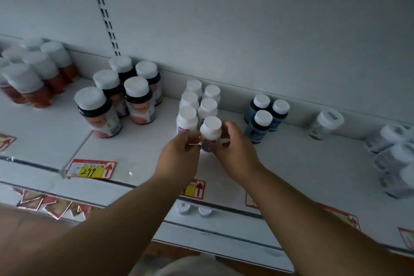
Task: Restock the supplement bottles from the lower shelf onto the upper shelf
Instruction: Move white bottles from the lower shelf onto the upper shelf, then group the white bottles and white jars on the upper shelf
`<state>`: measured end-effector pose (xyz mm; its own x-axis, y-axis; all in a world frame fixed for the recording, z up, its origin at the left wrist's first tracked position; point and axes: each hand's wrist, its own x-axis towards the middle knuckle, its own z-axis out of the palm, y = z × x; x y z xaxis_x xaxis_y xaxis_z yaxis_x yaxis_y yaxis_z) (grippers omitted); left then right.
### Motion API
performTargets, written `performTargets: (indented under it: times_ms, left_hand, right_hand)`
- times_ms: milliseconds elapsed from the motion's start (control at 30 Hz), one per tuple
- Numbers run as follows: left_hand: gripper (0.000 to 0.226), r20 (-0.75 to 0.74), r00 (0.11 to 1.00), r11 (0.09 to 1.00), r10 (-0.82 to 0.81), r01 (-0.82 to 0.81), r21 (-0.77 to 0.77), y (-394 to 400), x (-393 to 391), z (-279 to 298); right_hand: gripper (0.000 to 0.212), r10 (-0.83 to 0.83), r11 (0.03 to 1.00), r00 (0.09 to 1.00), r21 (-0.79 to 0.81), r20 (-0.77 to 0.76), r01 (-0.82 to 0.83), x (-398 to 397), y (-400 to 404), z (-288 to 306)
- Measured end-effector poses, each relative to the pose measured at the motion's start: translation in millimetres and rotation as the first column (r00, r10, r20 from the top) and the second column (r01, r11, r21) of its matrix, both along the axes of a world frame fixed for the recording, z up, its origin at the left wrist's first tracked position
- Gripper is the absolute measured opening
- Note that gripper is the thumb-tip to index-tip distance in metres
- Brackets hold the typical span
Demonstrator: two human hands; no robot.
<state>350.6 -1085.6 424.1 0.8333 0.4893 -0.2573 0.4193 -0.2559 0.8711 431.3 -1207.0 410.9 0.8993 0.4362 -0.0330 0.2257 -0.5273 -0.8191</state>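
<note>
Careful: your left hand [179, 154] and right hand [235, 150] both pinch the small white-capped supplement bottle [210, 133]; set down crooked, it topples the touching white bottle rows [197, 105].

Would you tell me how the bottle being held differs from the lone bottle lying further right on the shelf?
The held bottle is upright, gripped by the left hand and right hand; the lone bottle lies tipped, untouched. The held bottle joins a white-bottle group; the lone bottle sits apart. Both have white caps.
</note>
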Motion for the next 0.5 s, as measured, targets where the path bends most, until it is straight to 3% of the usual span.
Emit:
performTargets:
  times_ms: [300,400,500]
  left_hand:
    - [0.035,-0.015,0.998,0.997,0.066,-0.066,0.033,2.4,-9.4,-3.4]
    - [0.033,0.015,1.0,0.991,0.011,-0.013,0.137,7.6,-23.2,-2.7]
    - [0.032,0.059,0.996,0.977,-0.074,0.06,0.207,18.5,-40.7,-0.3]
  right_hand:
    - [0.059,-0.059,0.998,0.998,-0.003,0.018,0.059,1.0,7.6,-9.4]
    - [0.066,-0.082,0.994,0.994,-0.071,0.076,0.087,-15.1,4.4,-8.0]
    - [0.057,-0.1,0.991,0.986,-0.077,0.136,0.111,-44.4,4.1,2.1]
